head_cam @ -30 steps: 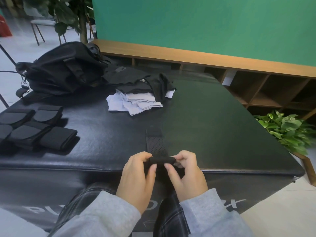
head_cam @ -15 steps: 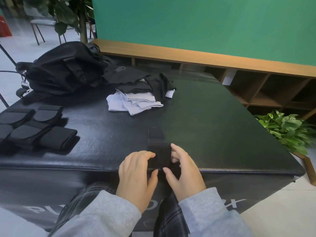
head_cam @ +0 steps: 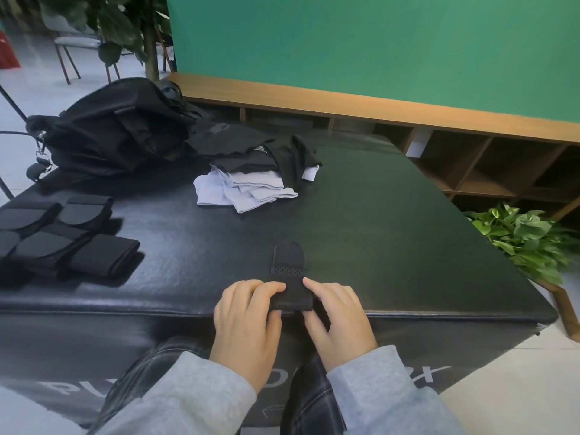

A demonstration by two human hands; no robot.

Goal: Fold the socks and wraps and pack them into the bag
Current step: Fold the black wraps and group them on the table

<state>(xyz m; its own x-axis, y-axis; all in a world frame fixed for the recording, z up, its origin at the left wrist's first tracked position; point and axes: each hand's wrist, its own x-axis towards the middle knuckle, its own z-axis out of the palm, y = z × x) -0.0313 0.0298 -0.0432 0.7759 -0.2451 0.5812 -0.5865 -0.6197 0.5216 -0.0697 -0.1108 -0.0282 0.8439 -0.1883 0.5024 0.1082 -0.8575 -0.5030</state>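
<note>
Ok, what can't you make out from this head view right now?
- Bag opening: faces away; open or zipped unclear.
- Wrap near end: covered by left hand and right hand.
- Folded wraps: cut off by the left edge; count unclear.
- Socks: partly under black clothes.

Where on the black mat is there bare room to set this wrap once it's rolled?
Bare mat lies right of the wrap, out to the right edge, and between it and the socks pile. The left side is crowded: rolled wraps in front, the bag behind.
</note>
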